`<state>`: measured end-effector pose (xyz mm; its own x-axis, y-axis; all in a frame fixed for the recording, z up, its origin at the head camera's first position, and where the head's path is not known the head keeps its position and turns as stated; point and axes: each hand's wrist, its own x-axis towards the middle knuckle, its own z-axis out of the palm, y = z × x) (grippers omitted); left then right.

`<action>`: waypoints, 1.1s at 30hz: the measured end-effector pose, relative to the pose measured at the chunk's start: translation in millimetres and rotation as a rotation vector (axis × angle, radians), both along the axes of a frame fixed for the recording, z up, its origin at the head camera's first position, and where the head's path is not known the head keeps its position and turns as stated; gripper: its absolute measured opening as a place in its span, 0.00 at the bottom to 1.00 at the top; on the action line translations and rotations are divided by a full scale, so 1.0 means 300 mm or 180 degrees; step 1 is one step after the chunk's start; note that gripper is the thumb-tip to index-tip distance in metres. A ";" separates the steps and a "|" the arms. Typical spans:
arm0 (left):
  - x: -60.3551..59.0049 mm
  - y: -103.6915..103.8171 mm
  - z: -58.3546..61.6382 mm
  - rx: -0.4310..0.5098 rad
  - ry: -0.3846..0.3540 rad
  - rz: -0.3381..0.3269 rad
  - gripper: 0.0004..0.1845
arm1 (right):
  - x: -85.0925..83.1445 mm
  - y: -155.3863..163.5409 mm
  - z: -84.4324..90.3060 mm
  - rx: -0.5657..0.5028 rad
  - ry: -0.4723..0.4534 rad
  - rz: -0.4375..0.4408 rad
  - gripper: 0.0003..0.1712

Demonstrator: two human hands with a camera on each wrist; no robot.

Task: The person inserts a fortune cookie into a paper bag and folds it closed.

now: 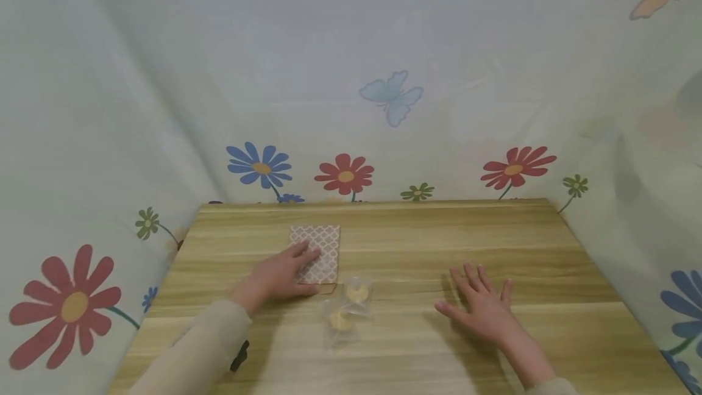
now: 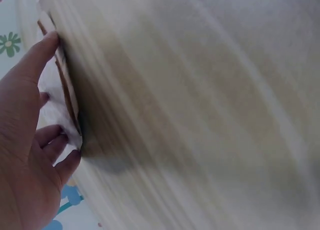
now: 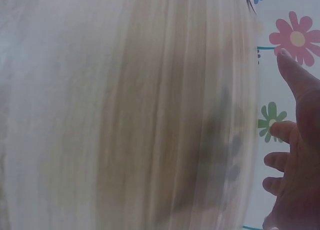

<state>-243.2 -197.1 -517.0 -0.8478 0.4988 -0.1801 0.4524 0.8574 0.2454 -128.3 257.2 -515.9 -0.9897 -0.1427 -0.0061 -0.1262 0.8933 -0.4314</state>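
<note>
In the head view a flat paper bag [image 1: 327, 255] with a white lattice pattern lies left of the table's middle. My left hand [image 1: 282, 273] holds it at its lower left, fingers over the patterned face and thumb along the near edge. In the left wrist view the bag's brown-lined edge [image 2: 66, 90] shows between thumb and bent fingers. Beside the bag lie two small clear packets, one [image 1: 358, 292] behind the other [image 1: 340, 320], each with a round yellowish piece inside. My right hand [image 1: 482, 309] hovers over the table's right side, fingers spread, holding nothing.
The wood-grain table [image 1: 406, 242] ends at a pale curtain [image 1: 439, 47] printed with flowers and butterflies. Similar curtain hangs at both sides. A small dark piece [image 1: 239, 355] shows under my left sleeve.
</note>
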 end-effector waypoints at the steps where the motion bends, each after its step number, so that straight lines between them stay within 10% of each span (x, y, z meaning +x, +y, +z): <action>1: 0.003 0.004 -0.003 -0.0014 -0.0002 0.0025 0.49 | -0.002 -0.002 0.001 -0.0013 -0.0002 0.0010 0.53; 23: 0.115 0.108 -0.014 -0.0046 0.0288 0.0929 0.48 | -0.028 -0.034 0.004 0.0008 -0.0032 0.0087 0.54; 29: 0.119 0.086 0.040 0.0102 0.0234 0.0749 0.45 | -0.031 -0.031 -0.002 0.0000 -0.0033 0.0090 0.53; 33: 0.078 0.027 0.106 -0.0046 0.0190 0.0237 0.41 | -0.031 -0.029 -0.007 -0.0017 -0.0009 0.0096 0.53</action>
